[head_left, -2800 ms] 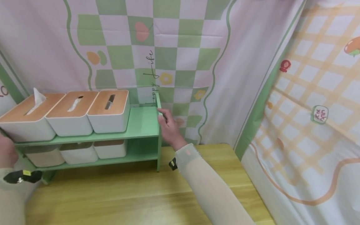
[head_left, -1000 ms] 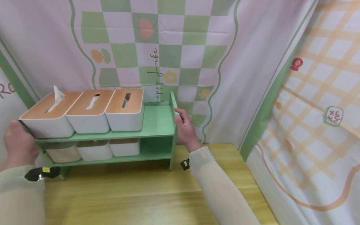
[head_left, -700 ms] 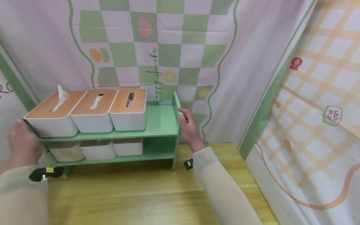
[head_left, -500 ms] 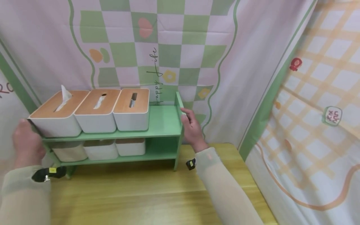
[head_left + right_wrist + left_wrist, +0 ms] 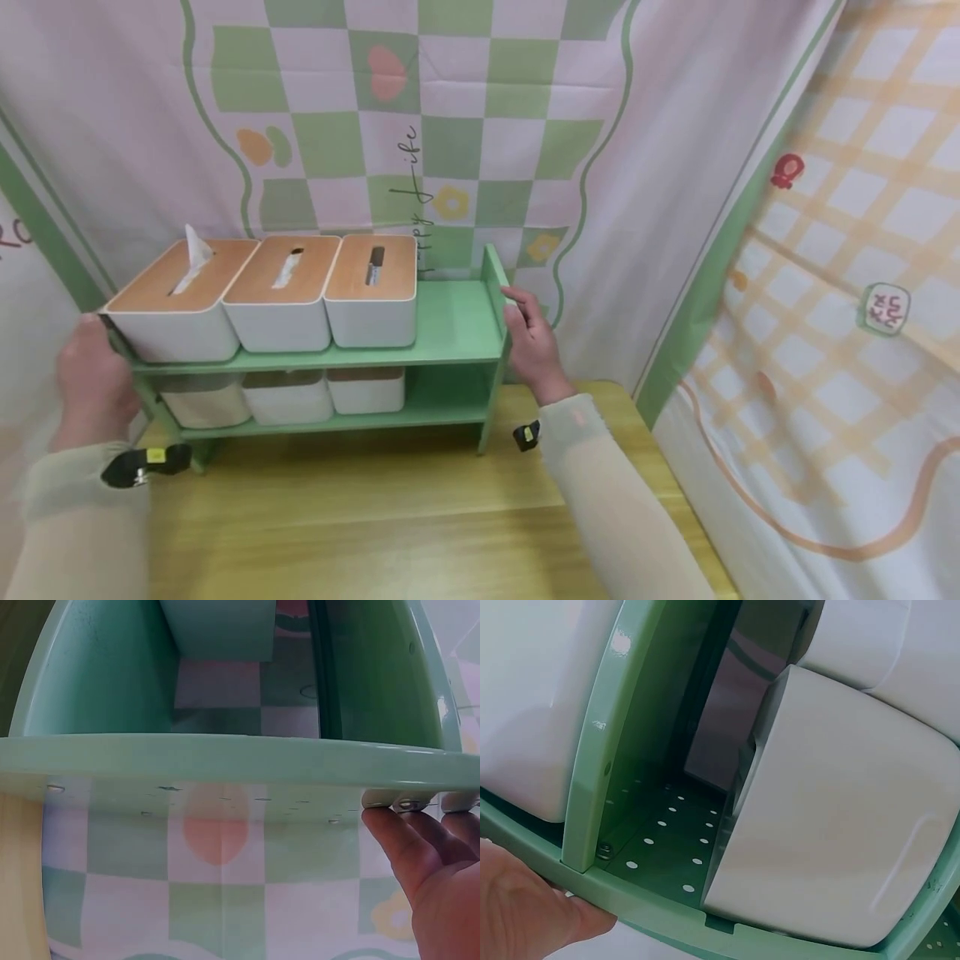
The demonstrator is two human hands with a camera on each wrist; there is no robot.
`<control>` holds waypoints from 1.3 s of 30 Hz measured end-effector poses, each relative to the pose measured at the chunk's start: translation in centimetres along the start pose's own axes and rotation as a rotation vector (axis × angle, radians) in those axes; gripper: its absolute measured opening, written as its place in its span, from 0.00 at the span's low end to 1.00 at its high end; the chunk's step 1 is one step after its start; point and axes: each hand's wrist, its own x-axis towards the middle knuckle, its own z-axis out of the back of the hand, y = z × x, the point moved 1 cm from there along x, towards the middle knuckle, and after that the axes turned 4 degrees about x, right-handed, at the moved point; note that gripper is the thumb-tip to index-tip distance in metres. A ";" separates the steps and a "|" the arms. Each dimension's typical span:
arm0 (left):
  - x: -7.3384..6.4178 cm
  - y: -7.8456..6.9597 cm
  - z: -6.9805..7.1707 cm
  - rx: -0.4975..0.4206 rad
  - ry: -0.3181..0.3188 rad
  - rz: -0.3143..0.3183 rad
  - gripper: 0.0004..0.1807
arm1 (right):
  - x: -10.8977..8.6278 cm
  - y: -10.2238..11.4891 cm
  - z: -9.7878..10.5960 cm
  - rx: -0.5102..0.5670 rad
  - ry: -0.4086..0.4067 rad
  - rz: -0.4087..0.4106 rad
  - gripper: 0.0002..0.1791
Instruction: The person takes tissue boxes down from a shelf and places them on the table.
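A green two-tier shelf (image 5: pixel 457 321) stands on the wooden table, with a hand at each end. My left hand (image 5: pixel 93 383) grips its left side panel near the top; in the left wrist view the thumb (image 5: pixel 577 919) lies at the panel's edge. My right hand (image 5: pixel 536 346) holds the right side panel, and its fingertips (image 5: pixel 386 825) touch the outer face in the right wrist view. Three white tissue boxes with wood-look lids, left (image 5: pixel 176 333), middle (image 5: pixel 277 325) and right (image 5: pixel 371 321), line the upper tier. A tissue sticks up from the left one.
On the lower tier are a beige bin (image 5: pixel 206 404) and two white boxes, middle (image 5: pixel 288 404) and right (image 5: pixel 367 393). The table (image 5: pixel 360 525) reaches forward and right. A checkered curtain (image 5: pixel 450 150) hangs close behind; another curtain (image 5: pixel 847 375) borders the right side.
The shelf, with its boxes, has shifted to the right along the table. Both hands have moved right with it, still at its two ends. The left hand has come fully into view.
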 end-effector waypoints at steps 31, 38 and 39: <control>-2.0 0.0 -2.8 0.016 0.104 -0.049 0.23 | -0.5 1.1 3.8 0.042 -0.013 -0.064 0.23; -2.2 0.2 -3.6 0.116 0.093 -0.094 0.33 | 0.2 -1.6 4.9 0.030 -0.036 -0.064 0.25; -2.1 0.2 -3.7 0.132 0.089 -0.100 0.34 | 0.2 -1.8 5.0 0.024 -0.040 -0.054 0.25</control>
